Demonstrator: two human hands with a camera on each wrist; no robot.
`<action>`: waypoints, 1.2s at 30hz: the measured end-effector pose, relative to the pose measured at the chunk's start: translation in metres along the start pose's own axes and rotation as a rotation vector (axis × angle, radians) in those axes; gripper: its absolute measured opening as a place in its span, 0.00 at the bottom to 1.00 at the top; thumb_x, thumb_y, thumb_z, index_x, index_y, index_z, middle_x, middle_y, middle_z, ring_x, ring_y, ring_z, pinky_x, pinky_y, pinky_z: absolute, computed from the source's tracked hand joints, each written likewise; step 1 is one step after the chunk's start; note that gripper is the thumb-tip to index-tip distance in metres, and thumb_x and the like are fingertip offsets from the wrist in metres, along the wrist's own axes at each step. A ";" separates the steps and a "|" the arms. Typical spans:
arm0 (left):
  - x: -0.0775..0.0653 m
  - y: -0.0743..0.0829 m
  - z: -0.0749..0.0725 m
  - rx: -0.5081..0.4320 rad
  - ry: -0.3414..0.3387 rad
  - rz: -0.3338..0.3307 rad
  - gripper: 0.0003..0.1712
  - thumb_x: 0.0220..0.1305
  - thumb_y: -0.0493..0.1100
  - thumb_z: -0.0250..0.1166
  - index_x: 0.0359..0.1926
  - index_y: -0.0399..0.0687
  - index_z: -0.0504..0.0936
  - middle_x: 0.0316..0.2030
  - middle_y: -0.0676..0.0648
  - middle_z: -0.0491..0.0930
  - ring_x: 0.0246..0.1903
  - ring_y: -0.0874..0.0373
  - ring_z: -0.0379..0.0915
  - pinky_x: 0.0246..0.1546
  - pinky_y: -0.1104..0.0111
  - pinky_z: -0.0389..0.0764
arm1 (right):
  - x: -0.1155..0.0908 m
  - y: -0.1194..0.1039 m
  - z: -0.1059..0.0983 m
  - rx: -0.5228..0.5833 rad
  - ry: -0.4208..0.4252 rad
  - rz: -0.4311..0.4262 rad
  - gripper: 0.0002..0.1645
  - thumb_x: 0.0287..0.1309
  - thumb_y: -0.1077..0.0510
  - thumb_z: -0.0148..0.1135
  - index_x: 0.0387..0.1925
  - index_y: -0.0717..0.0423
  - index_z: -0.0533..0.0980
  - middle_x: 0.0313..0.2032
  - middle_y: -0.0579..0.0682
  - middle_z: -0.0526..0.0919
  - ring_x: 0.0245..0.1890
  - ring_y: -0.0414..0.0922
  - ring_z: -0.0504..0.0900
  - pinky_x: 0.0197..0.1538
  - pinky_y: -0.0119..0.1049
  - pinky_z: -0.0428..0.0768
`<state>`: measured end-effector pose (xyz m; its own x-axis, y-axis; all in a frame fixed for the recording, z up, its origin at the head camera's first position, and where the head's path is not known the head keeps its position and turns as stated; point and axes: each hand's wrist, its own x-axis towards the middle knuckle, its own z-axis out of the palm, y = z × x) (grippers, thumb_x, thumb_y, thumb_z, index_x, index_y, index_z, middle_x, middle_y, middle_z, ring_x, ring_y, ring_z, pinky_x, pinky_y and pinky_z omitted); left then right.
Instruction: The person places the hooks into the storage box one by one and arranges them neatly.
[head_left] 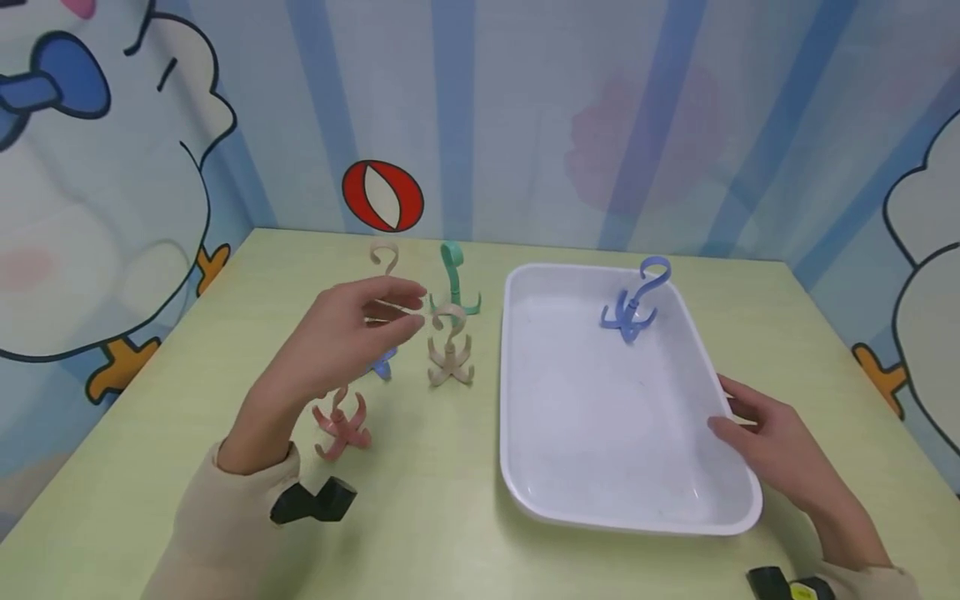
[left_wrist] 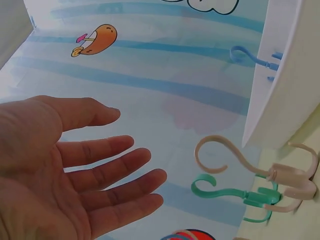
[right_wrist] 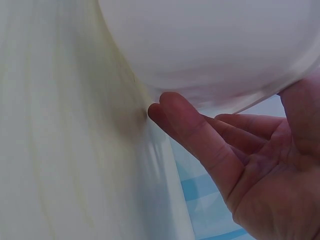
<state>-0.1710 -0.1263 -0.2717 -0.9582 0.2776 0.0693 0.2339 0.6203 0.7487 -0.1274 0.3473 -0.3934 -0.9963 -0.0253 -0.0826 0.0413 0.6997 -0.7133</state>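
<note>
The right hand [head_left: 780, 446] is gripping the tray [head_left: 577, 450] by its right rim. The left hand [head_left: 337, 333] is hovering left of a beige hook [head_left: 450, 367], fingers loosely extended. A blue hook [head_left: 627, 317] is resting at the tray's far right.

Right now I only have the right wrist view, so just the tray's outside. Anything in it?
Observer: Yes, a blue hook in the white tray, near its far right corner.
Operator: Anything held on the left?
Observer: No, the left hand is empty, fingers spread loosely.
Operator: Which loose one sits closest to the wearer?
Observer: A pink hook, on the table left of the tray.
</note>
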 end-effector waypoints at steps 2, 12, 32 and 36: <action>-0.005 -0.007 -0.006 -0.009 -0.001 -0.009 0.24 0.77 0.48 0.64 0.69 0.49 0.79 0.64 0.45 0.82 0.61 0.47 0.82 0.57 0.51 0.86 | 0.000 0.000 0.000 -0.003 0.001 0.005 0.41 0.76 0.57 0.59 0.81 0.65 0.55 0.67 0.78 0.73 0.56 0.69 0.85 0.42 0.41 0.91; -0.032 -0.047 -0.019 -0.092 -0.054 -0.072 0.29 0.77 0.55 0.64 0.72 0.49 0.76 0.69 0.42 0.78 0.66 0.43 0.77 0.52 0.54 0.87 | 0.002 -0.003 -0.003 -0.015 0.008 0.006 0.41 0.77 0.55 0.59 0.81 0.64 0.56 0.67 0.77 0.73 0.56 0.68 0.85 0.42 0.41 0.91; -0.047 -0.086 -0.011 -0.159 -0.055 -0.107 0.29 0.72 0.44 0.70 0.71 0.44 0.78 0.65 0.38 0.81 0.59 0.46 0.79 0.46 0.72 0.85 | 0.001 -0.001 -0.001 -0.014 0.005 0.035 0.42 0.76 0.55 0.60 0.81 0.65 0.56 0.68 0.77 0.73 0.55 0.67 0.86 0.42 0.42 0.92; -0.049 -0.092 -0.008 -0.179 -0.059 -0.118 0.30 0.72 0.42 0.70 0.71 0.44 0.77 0.65 0.37 0.81 0.56 0.47 0.79 0.44 0.71 0.86 | 0.001 -0.002 -0.001 -0.009 0.004 0.041 0.42 0.76 0.55 0.60 0.81 0.65 0.56 0.68 0.77 0.73 0.54 0.65 0.87 0.42 0.42 0.91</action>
<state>-0.1469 -0.2030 -0.3390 -0.9648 0.2559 -0.0605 0.0824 0.5127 0.8546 -0.1285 0.3465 -0.3920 -0.9940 0.0058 -0.1089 0.0812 0.7064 -0.7032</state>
